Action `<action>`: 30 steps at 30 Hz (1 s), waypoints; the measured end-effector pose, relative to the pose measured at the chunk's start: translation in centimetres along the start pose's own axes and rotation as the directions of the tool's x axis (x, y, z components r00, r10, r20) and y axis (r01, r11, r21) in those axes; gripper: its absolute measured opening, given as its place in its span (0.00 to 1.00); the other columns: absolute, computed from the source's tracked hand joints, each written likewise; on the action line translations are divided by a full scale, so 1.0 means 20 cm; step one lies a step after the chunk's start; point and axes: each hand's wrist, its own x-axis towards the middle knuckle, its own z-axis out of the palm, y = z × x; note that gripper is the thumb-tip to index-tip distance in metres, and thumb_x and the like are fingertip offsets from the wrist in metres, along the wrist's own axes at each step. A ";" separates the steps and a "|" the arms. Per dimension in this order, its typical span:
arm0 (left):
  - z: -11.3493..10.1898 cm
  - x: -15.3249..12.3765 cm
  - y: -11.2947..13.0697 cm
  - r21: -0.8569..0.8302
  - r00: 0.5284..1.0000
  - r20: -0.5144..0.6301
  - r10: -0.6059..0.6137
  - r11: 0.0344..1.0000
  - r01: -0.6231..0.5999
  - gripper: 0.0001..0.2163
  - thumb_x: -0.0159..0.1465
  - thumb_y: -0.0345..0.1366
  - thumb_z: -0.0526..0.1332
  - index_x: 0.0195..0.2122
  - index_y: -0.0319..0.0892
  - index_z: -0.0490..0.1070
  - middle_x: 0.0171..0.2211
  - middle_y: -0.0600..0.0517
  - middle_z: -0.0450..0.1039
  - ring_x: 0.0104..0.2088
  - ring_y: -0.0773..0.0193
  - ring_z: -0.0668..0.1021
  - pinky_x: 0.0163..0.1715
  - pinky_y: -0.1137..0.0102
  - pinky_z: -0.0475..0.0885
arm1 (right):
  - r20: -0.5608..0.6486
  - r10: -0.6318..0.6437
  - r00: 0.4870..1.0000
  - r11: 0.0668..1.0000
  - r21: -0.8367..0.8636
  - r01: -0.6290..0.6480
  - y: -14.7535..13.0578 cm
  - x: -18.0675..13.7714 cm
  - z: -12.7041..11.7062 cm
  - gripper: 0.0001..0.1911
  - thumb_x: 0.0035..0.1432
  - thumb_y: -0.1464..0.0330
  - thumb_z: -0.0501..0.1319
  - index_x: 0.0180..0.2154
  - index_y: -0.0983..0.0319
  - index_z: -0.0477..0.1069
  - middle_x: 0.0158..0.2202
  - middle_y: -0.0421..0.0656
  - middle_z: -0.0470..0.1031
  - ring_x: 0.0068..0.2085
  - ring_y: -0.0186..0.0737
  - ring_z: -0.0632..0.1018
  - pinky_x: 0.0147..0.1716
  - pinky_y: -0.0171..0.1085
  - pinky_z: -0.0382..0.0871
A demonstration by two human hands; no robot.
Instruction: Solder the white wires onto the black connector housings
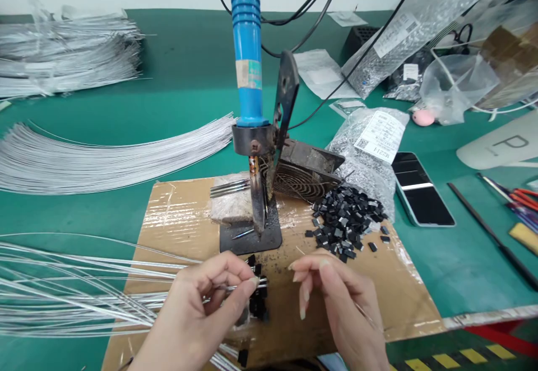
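My left hand [205, 298] pinches a thin white wire with a bare silvery end [229, 288] between thumb and index finger. Just beyond those fingertips, several black connectors [257, 304] sit on wire ends over the cardboard. My right hand [336, 298] is curled to the right, apart from the left, with a thin strand of solder wire [300, 250] poking out above its fingers; its grip is partly hidden. Above and between both hands, a blue-handled soldering iron [249, 74] points down in a metal stand [286, 96], its tip over a black pad [269, 239].
A pile of small black connectors [344, 219] lies on the cardboard sheet [168, 214]. Loose white wires [63, 287] spread left, with bundled wires [105, 158] behind. A phone [422, 189], a bubble-wrap bag [365, 141] and a dark rod [491, 233] lie on the right.
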 end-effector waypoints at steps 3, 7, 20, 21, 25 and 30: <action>0.01 -0.01 0.00 0.013 1.000 0.005 -0.005 1.000 0.005 0.13 0.61 0.47 0.69 0.31 0.42 0.77 0.20 0.57 0.68 0.22 0.69 0.58 0.25 0.71 0.48 | 0.041 0.073 0.997 0.997 0.038 -0.074 0.01 -0.01 0.05 0.13 0.68 0.57 0.68 0.37 0.56 0.88 0.30 0.41 0.79 0.23 0.30 0.76 0.23 0.30 0.72; 0.02 -0.02 -0.01 -0.003 1.000 0.017 0.019 1.000 -0.019 0.14 0.64 0.48 0.67 0.30 0.42 0.77 0.22 0.55 0.70 0.24 0.67 0.62 0.26 0.71 0.52 | 0.099 0.173 0.980 0.975 0.125 -0.184 0.02 -0.02 0.11 0.10 0.64 0.58 0.71 0.37 0.56 0.88 0.30 0.40 0.78 0.22 0.26 0.75 0.22 0.27 0.71; 0.03 -0.03 -0.03 0.047 0.991 -0.059 0.123 0.992 -0.120 0.11 0.64 0.44 0.70 0.29 0.44 0.78 0.22 0.54 0.74 0.22 0.66 0.70 0.22 0.75 0.63 | 0.147 0.333 0.931 0.893 0.268 -0.361 0.03 -0.03 0.15 0.11 0.57 0.58 0.77 0.34 0.60 0.88 0.27 0.42 0.82 0.19 0.26 0.74 0.18 0.25 0.70; 0.03 -0.03 -0.03 0.055 0.989 -0.062 0.131 0.990 -0.128 0.11 0.64 0.44 0.69 0.28 0.44 0.78 0.22 0.54 0.74 0.22 0.66 0.70 0.21 0.75 0.63 | 0.147 0.338 0.930 0.890 0.269 -0.367 0.03 -0.03 0.15 0.12 0.57 0.58 0.77 0.33 0.60 0.88 0.27 0.42 0.82 0.18 0.25 0.73 0.18 0.25 0.70; 0.03 -0.02 -0.04 0.082 0.982 -0.076 0.175 0.982 -0.169 0.12 0.65 0.44 0.68 0.27 0.44 0.77 0.20 0.55 0.71 0.20 0.67 0.68 0.20 0.76 0.63 | 0.168 0.362 0.917 0.873 0.285 -0.397 0.03 -0.03 0.15 0.13 0.56 0.57 0.77 0.33 0.61 0.88 0.26 0.41 0.81 0.18 0.25 0.72 0.17 0.25 0.69; 0.02 -0.02 -0.07 0.101 0.981 -0.055 0.188 0.978 -0.182 0.13 0.64 0.45 0.70 0.27 0.44 0.77 0.19 0.55 0.71 0.19 0.68 0.67 0.18 0.76 0.62 | 0.214 0.407 0.888 0.832 0.313 -0.457 0.02 -0.02 0.14 0.14 0.53 0.57 0.79 0.31 0.62 0.87 0.25 0.40 0.80 0.17 0.24 0.71 0.16 0.25 0.67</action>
